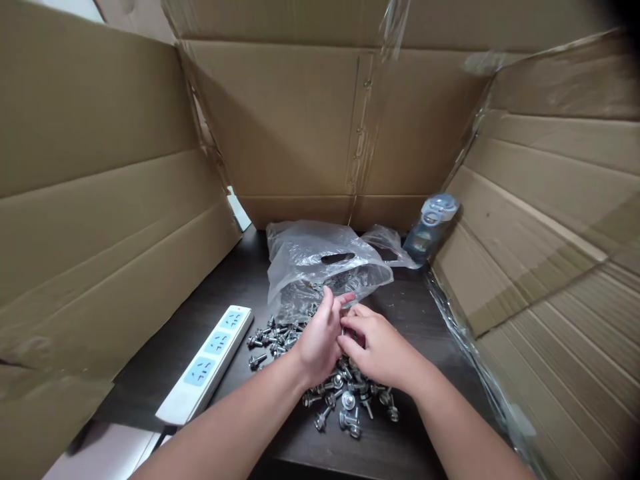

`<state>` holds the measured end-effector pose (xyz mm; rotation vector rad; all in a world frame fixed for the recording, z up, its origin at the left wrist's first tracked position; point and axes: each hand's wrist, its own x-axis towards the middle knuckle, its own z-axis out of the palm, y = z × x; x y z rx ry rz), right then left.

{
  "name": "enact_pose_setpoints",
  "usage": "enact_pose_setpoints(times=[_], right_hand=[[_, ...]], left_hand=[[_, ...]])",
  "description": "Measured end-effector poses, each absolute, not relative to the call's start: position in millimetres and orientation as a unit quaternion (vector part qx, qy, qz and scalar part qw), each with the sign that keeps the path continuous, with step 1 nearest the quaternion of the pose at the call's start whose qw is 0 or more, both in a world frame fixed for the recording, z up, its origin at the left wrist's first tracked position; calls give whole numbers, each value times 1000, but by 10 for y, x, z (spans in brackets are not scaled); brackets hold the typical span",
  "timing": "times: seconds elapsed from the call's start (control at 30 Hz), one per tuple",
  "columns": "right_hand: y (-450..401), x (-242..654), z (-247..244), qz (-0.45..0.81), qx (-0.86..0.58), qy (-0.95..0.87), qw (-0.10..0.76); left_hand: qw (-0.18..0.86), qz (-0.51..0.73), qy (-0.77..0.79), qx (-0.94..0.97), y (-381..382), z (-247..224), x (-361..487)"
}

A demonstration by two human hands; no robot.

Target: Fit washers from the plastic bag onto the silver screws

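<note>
l hand (pixel 321 341) & r hand (pixel 376 343) close tog. over bolts (pixel 349 400); clear bag (pixel 296 257) behind, pwr strip (pixel 209 360) at l.

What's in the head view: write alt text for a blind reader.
A person's left hand and right hand close together over loose metal bolts on a dark table, a clear plastic bag and bottle behind, a power strip at left.

Shiny metal bolts (pixel 349 400), glossy plastic bag (pixel 303 250), smooth plastic power strip (pixel 218 343), matt cardboard walls (pixel 290 120)

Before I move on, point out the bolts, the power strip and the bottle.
Bolts (pixel 349 400), head view: bolt in the pile's near part.
Power strip (pixel 209 357), head view: top face between sockets.
Bottle (pixel 426 235), head view: its side.
</note>
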<state>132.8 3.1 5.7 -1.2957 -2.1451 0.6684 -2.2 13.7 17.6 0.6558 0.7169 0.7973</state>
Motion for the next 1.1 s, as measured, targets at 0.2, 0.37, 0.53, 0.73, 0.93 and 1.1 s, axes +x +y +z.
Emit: enact_pose_setpoints(times=[0.2,0.37,0.53,0.73,0.93,1.1], right_hand=[[-73,1356,40,339,-481,-759,280],[-93,1360,58,391,-488,-718,307],[-65,1408,30,343,-463,-754,314],[-17,1470,-56,170,-403,-841,319],[68,1527,-117,10,-332,-848,414],[29,1511,-170,-28,-310,-808,500]], left_hand=[[800,335,315,386,63,100,-87],[830,361,252,342,71,121,-108],[862,398,187,252,97,138,-114],[876,432,120,178,134,164,-130],[868,450,123,174,140,168,-119],[820,463,227,247,101,102,-67]])
